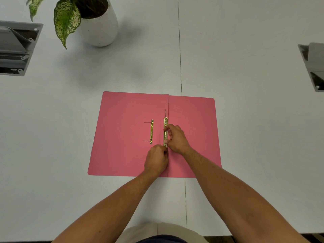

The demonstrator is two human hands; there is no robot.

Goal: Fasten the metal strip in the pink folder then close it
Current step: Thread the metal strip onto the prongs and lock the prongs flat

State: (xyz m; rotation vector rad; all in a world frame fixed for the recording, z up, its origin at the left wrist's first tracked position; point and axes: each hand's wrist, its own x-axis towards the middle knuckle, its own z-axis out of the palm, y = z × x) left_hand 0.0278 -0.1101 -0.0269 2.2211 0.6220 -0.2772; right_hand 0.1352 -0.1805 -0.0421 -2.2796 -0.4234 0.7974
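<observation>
The pink folder (pixel 122 134) lies open and flat on the white table. A gold metal strip (pixel 165 122) lies along its centre fold, with a thin prong sticking out past its far end. My right hand (pixel 176 137) presses on the strip's middle with thumb and fingers. At the strip's near end my left hand (pixel 157 157) pinches something small, hidden by the fingers. A second gold fastener bar (pixel 151 132) with two thin prongs pointing left sits on the left flap.
A white pot with a green-speckled plant (pixel 98 23) stands at the far left. Grey cable hatches are set into the table at the left edge (pixel 17 50) and right edge (pixel 313 65). A seam (pixel 180 58) runs down the table's middle.
</observation>
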